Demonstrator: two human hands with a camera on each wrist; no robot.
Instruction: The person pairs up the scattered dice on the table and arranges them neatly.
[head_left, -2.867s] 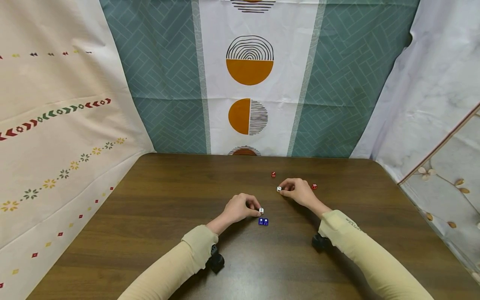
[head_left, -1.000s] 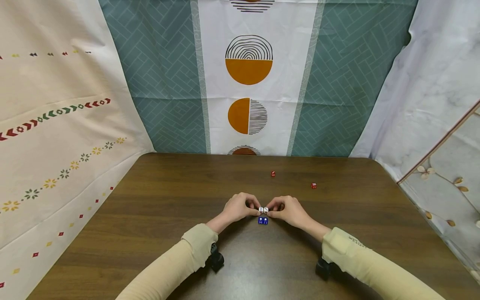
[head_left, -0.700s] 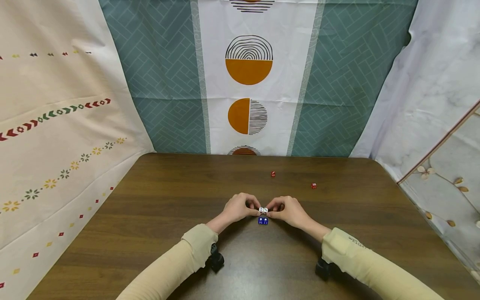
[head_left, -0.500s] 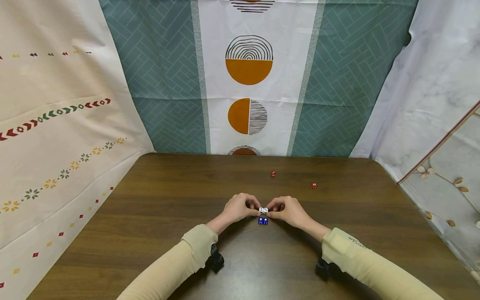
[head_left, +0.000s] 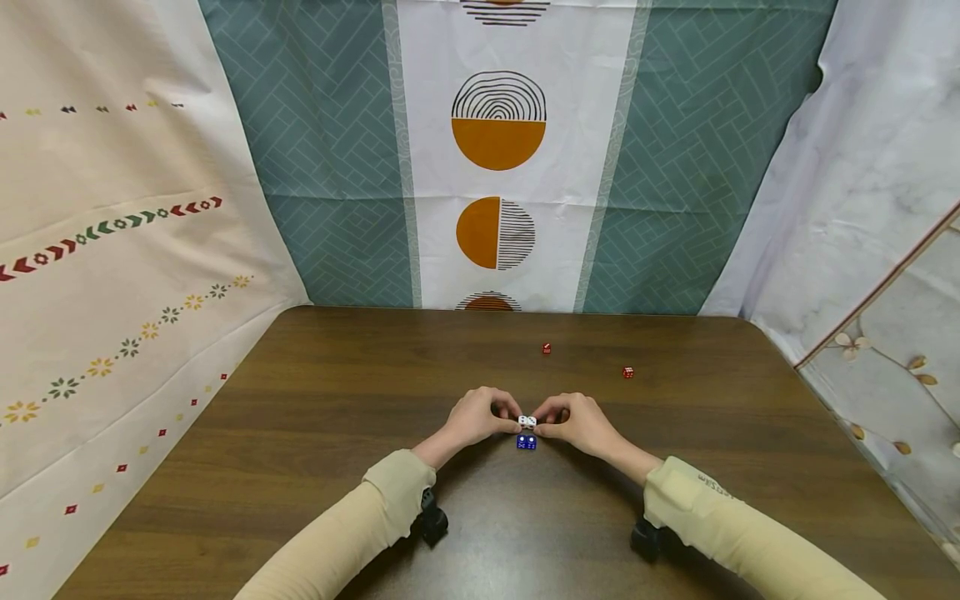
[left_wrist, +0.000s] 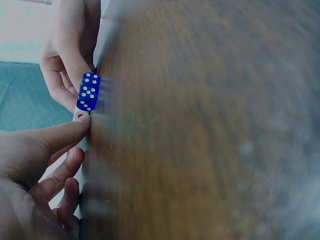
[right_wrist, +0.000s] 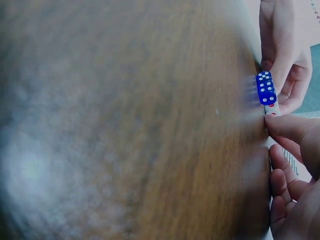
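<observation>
Two white dice stand side by side, seemingly touching, near the middle of the table. My left hand (head_left: pixel 476 417) pinches the left white die (head_left: pixel 522 422) between thumb and finger; my right hand (head_left: pixel 576 422) pinches the right white die (head_left: pixel 532 422) the same way. Just in front of them, on the near side, sit two blue dice, a left blue die (head_left: pixel 521 442) and a right blue die (head_left: pixel 531 442), pressed together. In the left wrist view the blue dice (left_wrist: pixel 88 91) mostly hide the white ones. The right wrist view shows the blue dice (right_wrist: pixel 266 88) beside both hands' fingertips.
Farther back on the brown wooden table (head_left: pixel 360 358) lies one red die (head_left: pixel 547 348). A second red die (head_left: pixel 628 372) lies to the right, beyond my right hand. Cloth hangings (head_left: pixel 337 167) surround the table's back and sides.
My right hand has brought its white die from the back right, leftward and nearer, to the left white die. The small gap between them has closed. My left hand has stayed in place.
</observation>
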